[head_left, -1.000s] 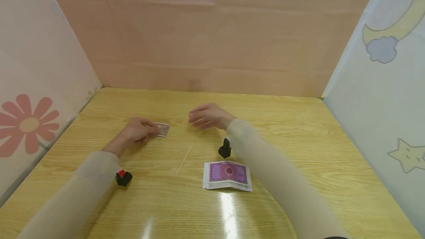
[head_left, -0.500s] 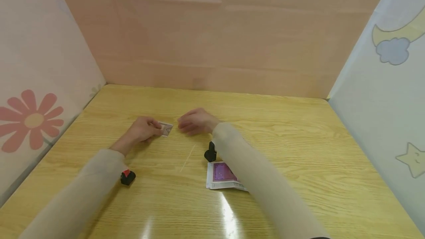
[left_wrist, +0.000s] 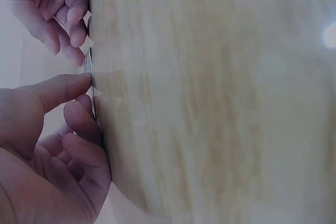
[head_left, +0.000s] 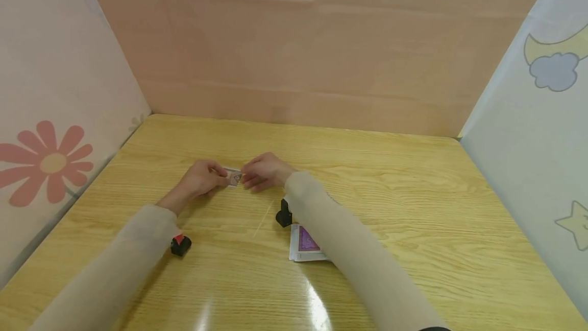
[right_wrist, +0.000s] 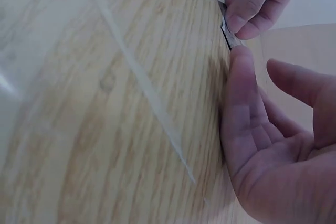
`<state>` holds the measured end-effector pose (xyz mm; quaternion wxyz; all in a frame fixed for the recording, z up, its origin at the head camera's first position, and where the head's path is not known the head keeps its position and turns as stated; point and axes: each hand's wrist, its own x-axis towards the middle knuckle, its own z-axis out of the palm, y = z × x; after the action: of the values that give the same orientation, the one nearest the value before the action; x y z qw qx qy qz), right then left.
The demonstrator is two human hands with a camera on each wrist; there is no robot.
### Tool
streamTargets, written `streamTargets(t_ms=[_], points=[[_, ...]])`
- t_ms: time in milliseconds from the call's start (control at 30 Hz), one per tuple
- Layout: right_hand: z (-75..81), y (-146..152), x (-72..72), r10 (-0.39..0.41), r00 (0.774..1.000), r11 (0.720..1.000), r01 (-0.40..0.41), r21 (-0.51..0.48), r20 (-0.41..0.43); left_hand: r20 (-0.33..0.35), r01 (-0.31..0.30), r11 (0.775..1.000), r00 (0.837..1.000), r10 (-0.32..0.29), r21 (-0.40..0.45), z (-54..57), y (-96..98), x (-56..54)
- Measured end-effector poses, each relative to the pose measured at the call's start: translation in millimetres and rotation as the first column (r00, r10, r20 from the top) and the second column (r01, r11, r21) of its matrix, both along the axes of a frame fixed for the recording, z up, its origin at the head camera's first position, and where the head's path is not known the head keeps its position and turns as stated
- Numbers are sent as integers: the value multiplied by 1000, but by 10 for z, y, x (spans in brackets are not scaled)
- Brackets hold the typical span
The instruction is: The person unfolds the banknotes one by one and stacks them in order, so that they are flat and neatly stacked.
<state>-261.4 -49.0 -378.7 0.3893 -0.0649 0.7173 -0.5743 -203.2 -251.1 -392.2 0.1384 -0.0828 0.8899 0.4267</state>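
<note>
A small folded piece of printed paper, like a play banknote (head_left: 234, 178), lies at the left middle of the table. My left hand (head_left: 202, 179) pinches its left end between thumb and fingers. My right hand (head_left: 264, 171) is at its right end. In the right wrist view, the fingertips of the right hand (right_wrist: 262, 135) meet the edge of the note (right_wrist: 229, 38), while the thumb stands apart from them. The left wrist view shows the left hand (left_wrist: 58, 145) low at the tabletop, with the note (left_wrist: 87, 65) seen nearly edge-on.
A stack of purple play banknotes (head_left: 307, 241) lies nearer the front, partly hidden by the right sleeve (head_left: 344, 239). Black devices sit beside the left sleeve (head_left: 115, 264) and the right one. A thin pale line (head_left: 263, 218) runs across the wooden table (head_left: 413, 193). Printed sheets wall three sides.
My right hand has moved left to the note's right end. The left hand keeps its pinch and has shifted little. The right sleeve now covers more of the purple stack.
</note>
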Motion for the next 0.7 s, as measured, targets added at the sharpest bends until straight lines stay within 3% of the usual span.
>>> streamTargets(t_ms=[700], points=[[-25, -136, 87, -139, 985, 989, 143, 33, -106, -29, -2, 1000, 1000, 3, 16, -3, 17, 35]])
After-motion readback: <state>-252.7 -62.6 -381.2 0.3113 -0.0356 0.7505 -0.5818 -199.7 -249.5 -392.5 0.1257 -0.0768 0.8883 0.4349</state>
